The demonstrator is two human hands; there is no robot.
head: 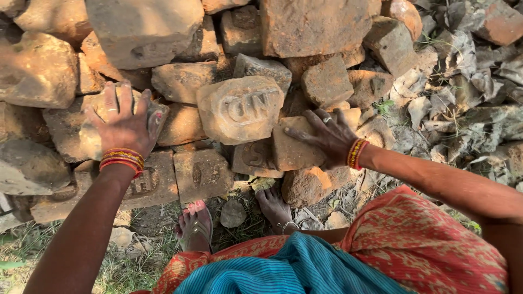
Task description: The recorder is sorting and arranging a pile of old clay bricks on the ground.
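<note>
— Where are we? Our left hand (124, 124) lies spread flat on a pale brick (103, 122) in the pile; our right hand (327, 136), fingers loosely splayed, rests on a broken brick (294, 147).

— Nothing gripped yet. They look heavy, rough and crumbly; we'd take them by the long edges, not the chipped corners.

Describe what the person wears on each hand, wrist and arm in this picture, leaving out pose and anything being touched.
Both forearms are bare, with no sleeves showing. The left hand has a stack of red and gold bangles at the wrist and a thin ring on one finger. The right hand has a pale ring on one finger and red and yellow bangles at the wrist.
</note>
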